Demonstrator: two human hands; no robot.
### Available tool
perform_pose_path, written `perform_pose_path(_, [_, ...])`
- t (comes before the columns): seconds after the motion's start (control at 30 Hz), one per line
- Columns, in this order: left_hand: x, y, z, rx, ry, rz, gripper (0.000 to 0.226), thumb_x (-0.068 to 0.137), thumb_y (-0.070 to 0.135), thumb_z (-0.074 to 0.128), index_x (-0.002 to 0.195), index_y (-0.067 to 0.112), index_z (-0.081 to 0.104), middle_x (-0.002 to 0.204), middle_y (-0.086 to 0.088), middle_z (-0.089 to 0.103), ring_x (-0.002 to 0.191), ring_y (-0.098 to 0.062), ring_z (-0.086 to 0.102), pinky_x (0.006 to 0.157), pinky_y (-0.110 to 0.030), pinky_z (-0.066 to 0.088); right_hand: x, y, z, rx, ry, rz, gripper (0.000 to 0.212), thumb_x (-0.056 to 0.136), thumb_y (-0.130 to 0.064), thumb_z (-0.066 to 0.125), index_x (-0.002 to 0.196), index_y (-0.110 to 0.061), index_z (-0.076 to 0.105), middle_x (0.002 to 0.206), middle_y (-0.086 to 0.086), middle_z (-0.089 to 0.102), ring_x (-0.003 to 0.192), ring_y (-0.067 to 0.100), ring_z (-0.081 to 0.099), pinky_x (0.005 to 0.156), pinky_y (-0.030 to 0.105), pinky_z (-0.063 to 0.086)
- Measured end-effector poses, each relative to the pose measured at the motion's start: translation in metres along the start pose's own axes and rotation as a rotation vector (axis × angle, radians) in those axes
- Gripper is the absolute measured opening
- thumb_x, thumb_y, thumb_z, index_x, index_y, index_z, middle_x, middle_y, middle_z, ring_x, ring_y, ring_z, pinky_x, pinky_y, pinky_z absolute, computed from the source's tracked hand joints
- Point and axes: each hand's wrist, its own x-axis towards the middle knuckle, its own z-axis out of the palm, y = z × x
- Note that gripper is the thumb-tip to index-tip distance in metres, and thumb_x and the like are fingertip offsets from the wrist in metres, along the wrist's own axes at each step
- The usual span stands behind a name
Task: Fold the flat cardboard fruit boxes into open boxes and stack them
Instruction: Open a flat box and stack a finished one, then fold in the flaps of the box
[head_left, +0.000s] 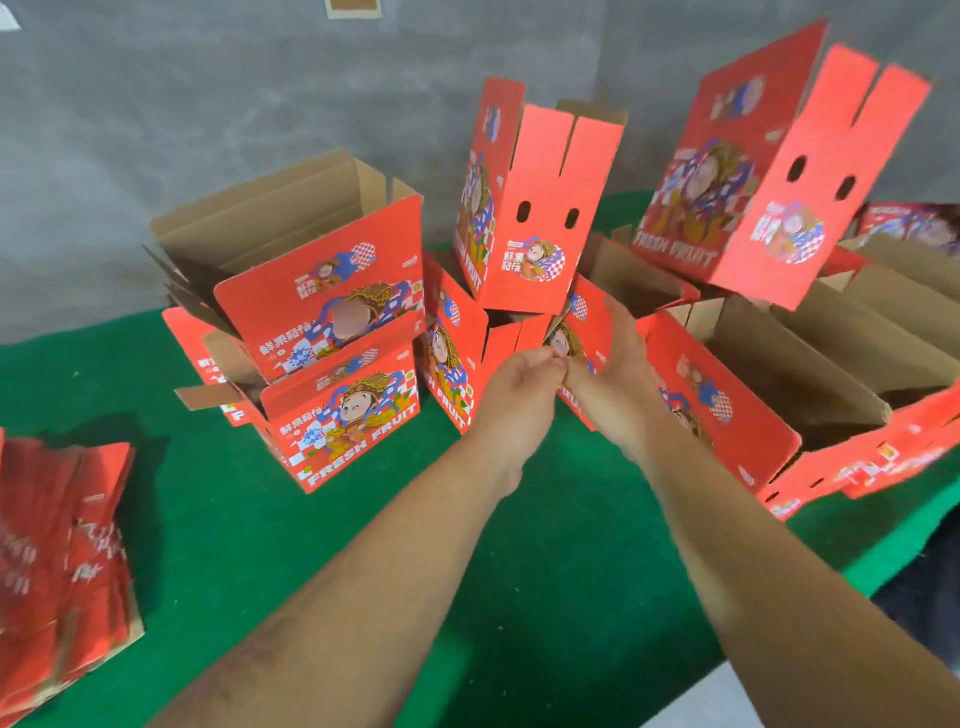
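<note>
Folded red fruit boxes stand in piles on the green table (545, 545). In the middle, an upright box (540, 218) sits tilted on top of a lower box (449, 364). My left hand (519, 400) is at that lower box's front with its fingers curled; whether it pinches the cardboard is unclear. My right hand (610, 374) lies beside it with straight fingers against the box's right face. A pile of flat, unfolded boxes (62, 545) lies at the near left.
Two open boxes (332, 332) are stacked at the left. At the right a tilted box (753, 171) rests on open boxes (727, 415), and more red cardboard (883, 457) hangs over the table's right edge. A grey wall (208, 104) runs behind.
</note>
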Motion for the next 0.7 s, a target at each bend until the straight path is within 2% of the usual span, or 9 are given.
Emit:
perform_pose_path(0.07, [0.004,-0.009,-0.013,-0.074,0.093,-0.034,0.016,0.104,0.022,0.053,0.106,0.026,0.068,0.101,0.011,0.068,0.110,-0.015,0.064,0.113,-0.044,0.045,-0.016,-0.003,0.032,0.076,-0.084,-0.068,0.070,0.085,-0.012,0.065,0.151,-0.024,0.043,0.146,0.002,0.052,0.138,0.014,0.048,0.115,0.036,0.040])
perform_pose_path(0.13, [0.006,-0.018,-0.025,-0.121,0.153,-0.064,0.023,0.103,0.023,0.053,0.122,0.021,0.066,0.115,0.002,0.068,0.116,-0.017,0.063,0.113,-0.045,0.046,-0.027,-0.004,0.053,0.059,-0.135,-0.066,0.076,0.090,-0.010,0.063,0.158,-0.026,0.032,0.159,0.003,0.037,0.145,0.002,0.031,0.120,0.023,0.027])
perform_pose_path(0.2, [0.007,-0.025,-0.035,-0.135,0.189,-0.070,0.026,0.103,0.024,0.053,0.125,0.022,0.065,0.125,0.000,0.068,0.120,-0.016,0.062,0.112,-0.044,0.047,-0.034,-0.006,0.068,0.012,-0.162,-0.067,0.081,0.092,-0.014,0.062,0.160,-0.033,0.023,0.160,-0.007,0.028,0.136,-0.009,0.024,0.111,0.013,0.021])
perform_pose_path(0.27, [0.006,-0.032,-0.047,-0.153,0.223,-0.064,0.024,0.102,0.022,0.052,0.122,0.023,0.066,0.125,0.001,0.069,0.119,-0.015,0.064,0.112,-0.043,0.047,-0.039,-0.011,0.081,-0.008,-0.200,-0.083,0.080,0.093,-0.013,0.061,0.160,-0.033,0.023,0.159,-0.007,0.029,0.141,0.000,0.030,0.111,0.019,0.024])
perform_pose_path(0.33, [0.004,-0.040,-0.063,-0.166,0.250,-0.061,0.025,0.102,0.022,0.053,0.124,0.020,0.066,0.125,0.000,0.070,0.120,-0.017,0.065,0.111,-0.042,0.048,-0.046,-0.019,0.097,-0.006,-0.243,-0.089,0.078,0.095,-0.009,0.060,0.161,-0.028,0.024,0.161,-0.001,0.029,0.147,0.009,0.029,0.111,0.014,0.024])
perform_pose_path(0.4, [0.000,-0.048,-0.084,-0.180,0.287,-0.057,0.022,0.103,0.023,0.054,0.120,0.021,0.068,0.119,0.002,0.073,0.118,-0.020,0.066,0.108,-0.040,0.050,-0.055,-0.026,0.115,-0.011,-0.291,-0.095,0.077,0.095,-0.006,0.059,0.161,-0.026,0.025,0.161,0.000,0.030,0.145,0.007,0.030,0.099,-0.004,0.021])
perform_pose_path(0.47, [-0.007,-0.057,-0.109,-0.201,0.336,-0.055,0.016,0.103,0.023,0.054,0.110,0.025,0.069,0.105,0.010,0.075,0.109,-0.017,0.068,0.101,-0.034,0.053,-0.067,-0.035,0.135,-0.019,-0.351,-0.126,0.076,0.094,-0.004,0.058,0.160,-0.026,0.029,0.160,-0.002,0.030,0.138,-0.004,0.029,0.088,-0.011,0.020])
perform_pose_path(0.63, [-0.038,-0.086,-0.185,-0.251,0.437,-0.109,0.025,0.103,0.025,0.055,0.122,0.015,0.067,0.123,-0.006,0.072,0.117,-0.025,0.067,0.108,-0.044,0.050,-0.105,-0.065,0.203,-0.033,-0.499,-0.180,0.076,0.092,-0.002,0.058,0.159,-0.027,0.033,0.137,-0.012,0.032,0.112,-0.021,0.028,0.087,-0.011,0.020])
perform_pose_path(0.7, [-0.056,-0.098,-0.223,-0.253,0.507,-0.127,0.025,0.101,0.023,0.056,0.120,0.014,0.068,0.123,-0.009,0.072,0.119,-0.029,0.066,0.108,-0.047,0.050,-0.127,-0.079,0.239,-0.027,-0.580,-0.180,0.074,0.092,0.000,0.058,0.157,-0.025,0.035,0.138,-0.011,0.035,0.118,-0.022,0.032,0.100,-0.004,0.025])
